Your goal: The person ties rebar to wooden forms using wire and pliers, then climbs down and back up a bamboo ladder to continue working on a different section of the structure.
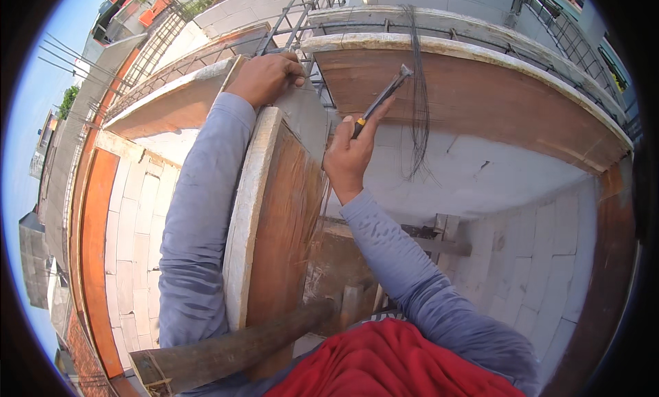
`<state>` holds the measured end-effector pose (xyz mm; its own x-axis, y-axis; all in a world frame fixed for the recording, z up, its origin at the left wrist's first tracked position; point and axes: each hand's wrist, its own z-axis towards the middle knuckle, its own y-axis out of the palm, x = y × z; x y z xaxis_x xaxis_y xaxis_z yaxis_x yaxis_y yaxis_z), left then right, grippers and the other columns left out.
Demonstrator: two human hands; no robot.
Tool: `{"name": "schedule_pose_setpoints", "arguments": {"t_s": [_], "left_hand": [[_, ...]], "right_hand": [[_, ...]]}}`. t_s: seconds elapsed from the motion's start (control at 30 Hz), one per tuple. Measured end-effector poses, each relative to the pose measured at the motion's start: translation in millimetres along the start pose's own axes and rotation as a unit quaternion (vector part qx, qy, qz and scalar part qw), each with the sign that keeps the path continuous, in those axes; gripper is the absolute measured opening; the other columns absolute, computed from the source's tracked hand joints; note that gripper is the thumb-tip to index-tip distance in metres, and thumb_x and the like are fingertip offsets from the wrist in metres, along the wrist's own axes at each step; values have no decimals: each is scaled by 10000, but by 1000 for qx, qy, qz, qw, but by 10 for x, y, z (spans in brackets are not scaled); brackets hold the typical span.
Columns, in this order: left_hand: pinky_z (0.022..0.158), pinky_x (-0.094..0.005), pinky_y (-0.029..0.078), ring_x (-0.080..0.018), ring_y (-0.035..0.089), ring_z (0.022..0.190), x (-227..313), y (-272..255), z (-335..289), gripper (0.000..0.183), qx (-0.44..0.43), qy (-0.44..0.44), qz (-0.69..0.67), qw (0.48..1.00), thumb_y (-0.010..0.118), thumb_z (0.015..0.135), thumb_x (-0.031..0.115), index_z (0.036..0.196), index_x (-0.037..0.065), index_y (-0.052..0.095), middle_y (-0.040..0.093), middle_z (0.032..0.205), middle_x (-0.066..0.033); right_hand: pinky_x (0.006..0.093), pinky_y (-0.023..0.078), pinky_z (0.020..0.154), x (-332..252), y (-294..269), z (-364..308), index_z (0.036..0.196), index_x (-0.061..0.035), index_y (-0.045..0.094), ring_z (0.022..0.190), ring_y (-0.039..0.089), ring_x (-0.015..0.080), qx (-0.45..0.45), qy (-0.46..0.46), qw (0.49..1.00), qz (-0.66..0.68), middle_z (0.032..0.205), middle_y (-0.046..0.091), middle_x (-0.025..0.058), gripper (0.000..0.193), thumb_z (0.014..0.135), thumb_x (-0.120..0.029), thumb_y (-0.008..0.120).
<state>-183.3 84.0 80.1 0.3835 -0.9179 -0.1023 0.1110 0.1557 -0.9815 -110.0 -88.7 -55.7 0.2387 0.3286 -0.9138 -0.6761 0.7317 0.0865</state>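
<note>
My right hand (351, 153) is closed round the black and yellow handle of what look like pincers (382, 100), their metal head up and to the right. Just beyond that head, a bundle of thin dark tie wire (419, 88) hangs over the edge of a brown formwork board (480, 77). At the top corner where the boards meet, my left hand (264, 79) has its fingers curled in beside the steel rebar (294, 23); whatever they grip is hidden. Below my left forearm runs another wooden formwork panel (285, 225) with a pale, cement-crusted edge.
A round wooden pole (233, 349) slants across in front of me. Pale block walls (528, 273) stand down to the right and left (134, 239). Rebar cages run between the boards, and bare rods (79, 64) stick out at far left.
</note>
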Motion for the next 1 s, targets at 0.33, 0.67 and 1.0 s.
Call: {"name": "schedule_pose_setpoints", "arguments": {"t_s": [0.33, 0.67, 1.0], "left_hand": [[828, -426, 535, -300, 694, 966, -12, -41, 62, 144, -21, 9, 1, 1000, 640, 898, 104, 963, 88, 767, 704, 1044, -44], [823, -426, 533, -312, 689, 971, -76, -36, 11, 138, -14, 7, -9, 1000, 659, 897, 150, 955, 86, 766, 697, 1053, -48], [869, -446, 534, -308, 696, 966, -91, -37, -28, 217, -28, -8, -33, 999, 630, 955, 236, 983, 69, 766, 672, 1181, -41]], "right_hand": [[410, 503, 887, 116, -28, 127, 1669, -83, 32, 937, 614, 349, -175, -13, 981, -80, 1268, 589, 283, 915, 923, -63, 561], [415, 518, 848, -2, -129, 165, 1673, -108, 27, 913, 638, 320, -176, 76, 981, -29, 1244, 604, 330, 970, 860, -35, 552], [476, 505, 962, 377, -324, 130, 1632, -148, 269, 1078, 672, 445, -195, 137, 971, -24, 1146, 709, 278, 741, 953, -216, 558]]}}
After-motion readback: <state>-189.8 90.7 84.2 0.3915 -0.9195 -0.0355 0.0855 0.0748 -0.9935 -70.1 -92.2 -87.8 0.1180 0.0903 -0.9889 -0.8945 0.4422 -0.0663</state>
